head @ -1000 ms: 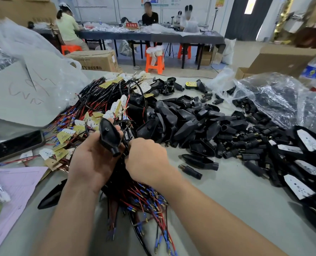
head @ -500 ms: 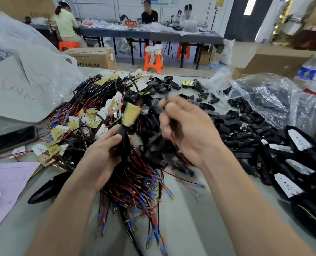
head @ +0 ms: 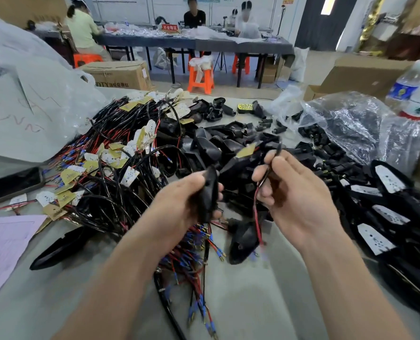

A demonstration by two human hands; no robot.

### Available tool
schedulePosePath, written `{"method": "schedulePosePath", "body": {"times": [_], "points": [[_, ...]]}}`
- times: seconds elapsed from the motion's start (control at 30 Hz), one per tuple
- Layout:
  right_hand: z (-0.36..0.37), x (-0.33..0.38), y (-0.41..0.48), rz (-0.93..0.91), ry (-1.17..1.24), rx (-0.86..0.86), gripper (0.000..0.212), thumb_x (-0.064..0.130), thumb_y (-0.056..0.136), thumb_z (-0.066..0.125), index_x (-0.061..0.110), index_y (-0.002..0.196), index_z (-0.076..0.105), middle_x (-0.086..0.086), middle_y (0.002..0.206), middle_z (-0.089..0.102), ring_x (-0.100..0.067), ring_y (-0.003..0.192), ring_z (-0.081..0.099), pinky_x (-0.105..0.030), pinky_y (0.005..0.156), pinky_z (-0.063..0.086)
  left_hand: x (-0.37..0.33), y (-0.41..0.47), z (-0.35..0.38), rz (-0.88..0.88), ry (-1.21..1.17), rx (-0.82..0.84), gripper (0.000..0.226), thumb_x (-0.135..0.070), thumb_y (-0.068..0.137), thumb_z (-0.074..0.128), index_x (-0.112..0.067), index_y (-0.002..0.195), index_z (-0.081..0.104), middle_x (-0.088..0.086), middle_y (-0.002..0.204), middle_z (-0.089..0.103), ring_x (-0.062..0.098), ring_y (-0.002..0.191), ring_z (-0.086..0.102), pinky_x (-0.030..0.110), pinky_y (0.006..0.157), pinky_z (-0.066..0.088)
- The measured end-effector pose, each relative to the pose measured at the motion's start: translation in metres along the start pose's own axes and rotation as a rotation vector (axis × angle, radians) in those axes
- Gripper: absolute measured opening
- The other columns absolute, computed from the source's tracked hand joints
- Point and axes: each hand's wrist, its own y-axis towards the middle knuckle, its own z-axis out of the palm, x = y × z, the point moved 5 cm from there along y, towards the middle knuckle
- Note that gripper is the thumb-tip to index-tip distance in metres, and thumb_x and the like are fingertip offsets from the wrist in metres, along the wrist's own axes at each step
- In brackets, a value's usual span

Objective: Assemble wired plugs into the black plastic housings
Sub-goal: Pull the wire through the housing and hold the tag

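The left hand (head: 179, 204) curls its fingers round a black housing (head: 209, 192), held roughly upright above the counter (head: 253, 305). The right hand (head: 299, 200), near it but not touching, pinches a red-and-black wire (head: 255, 207) between thumb and fingers. The wire hangs down to a blurred end over a second housing (head: 243, 239) lying on the counter. Beyond the hands, a tangle of wired plugs (head: 120, 173) sits left of a heap of loose housings (head: 211, 146). A phone (head: 10, 182) and pink paper (head: 5, 241) lie far left.
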Motion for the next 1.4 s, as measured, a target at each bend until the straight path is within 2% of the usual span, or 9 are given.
{"method": "schedulePosePath", "body": {"times": [0.2,0.47,0.9,1.0,1.13,1.23,1.27,1.33,1.4], "points": [[-0.021,0.003,-0.011,-0.156,0.094,-0.013,0.027,0.012,0.106,0.043,0.016,0.091,0.065,-0.018,0.086,0.072,-0.021,0.061,0.063,-0.027,0.056,0.055,0.021,0.01,0.03,-0.011,0.092,0.142,0.037,-0.013,0.107,0.043,-0.019,0.119,0.077,0.014,0.112,0.076,0.022,0.089,0.073,0.035,0.062,0.059],[-0.033,0.014,-0.008,-0.271,0.178,-0.11,0.024,0.009,0.107,0.042,0.013,0.094,0.062,-0.015,0.086,0.074,-0.022,0.065,0.067,-0.03,0.061,0.058,0.025,0.003,0.024,0.014,0.106,0.233,0.037,-0.021,0.096,0.052,-0.022,0.126,0.075,0.019,0.12,0.074,0.031,0.105,0.073,0.039,0.071,0.061],[-0.024,-0.007,-0.011,-0.014,0.144,-0.089,0.02,0.008,0.107,0.044,0.009,0.095,0.059,-0.018,0.083,0.074,-0.019,0.06,0.069,-0.027,0.058,0.059,0.017,0.002,0.022,0.172,0.062,0.07,0.032,-0.024,0.091,0.067,-0.021,0.12,0.078,0.012,0.112,0.077,0.021,0.092,0.073,0.036,0.075,0.061],[-0.02,-0.01,-0.013,-0.015,0.019,-0.043,0.021,0.004,0.104,0.048,0.008,0.09,0.063,-0.018,0.084,0.074,-0.019,0.061,0.069,-0.026,0.059,0.059,0.014,0.001,0.021,0.192,-0.027,0.069,0.037,-0.029,0.087,0.073,-0.017,0.122,0.076,0.013,0.116,0.076,0.023,0.1,0.074,0.034,0.078,0.06],[-0.008,-0.02,-0.015,-0.086,-0.346,0.064,0.015,0.003,0.089,0.068,0.011,0.081,0.077,-0.011,0.077,0.074,-0.015,0.064,0.065,-0.022,0.06,0.054,0.014,0.002,0.027,0.157,-0.087,0.124,0.043,-0.03,0.095,0.057,-0.011,0.132,0.069,0.018,0.129,0.071,0.029,0.114,0.071,0.038,0.087,0.061],[0.0,-0.023,-0.017,-0.188,-0.593,0.077,0.003,0.014,0.078,0.076,0.015,0.077,0.079,-0.003,0.082,0.075,-0.022,0.075,0.072,-0.043,0.076,0.059,0.016,0.0,0.03,0.061,-0.093,0.168,0.038,-0.031,0.104,0.048,-0.013,0.129,0.071,0.015,0.126,0.073,0.025,0.11,0.073,0.034,0.082,0.062],[0.003,-0.02,-0.018,-0.261,-0.679,0.079,0.003,0.016,0.077,0.077,0.018,0.077,0.079,0.004,0.084,0.074,-0.018,0.079,0.072,-0.042,0.08,0.058,0.018,-0.001,0.03,0.011,-0.086,0.16,0.037,-0.031,0.108,0.044,-0.015,0.124,0.074,0.013,0.123,0.075,0.021,0.104,0.075,0.031,0.076,0.062],[0.008,-0.016,-0.019,-0.372,-0.819,0.073,0.009,0.022,0.075,0.077,0.029,0.081,0.079,0.017,0.095,0.067,-0.004,0.091,0.066,-0.02,0.084,0.05,0.022,-0.004,0.03,-0.087,-0.063,0.152,0.044,-0.035,0.111,0.038,-0.019,0.116,0.079,0.011,0.119,0.076,0.019,0.097,0.077,0.029,0.068,0.062],[0.01,-0.015,-0.017,-0.362,-0.863,0.041,0.01,0.026,0.075,0.077,0.033,0.082,0.079,0.021,0.109,0.065,0.001,0.101,0.064,-0.013,0.086,0.045,0.025,-0.006,0.033,-0.145,-0.044,0.193,0.049,-0.044,0.108,0.038,-0.022,0.112,0.08,0.01,0.114,0.078,0.02,0.091,0.077,0.03,0.061,0.062]]}}
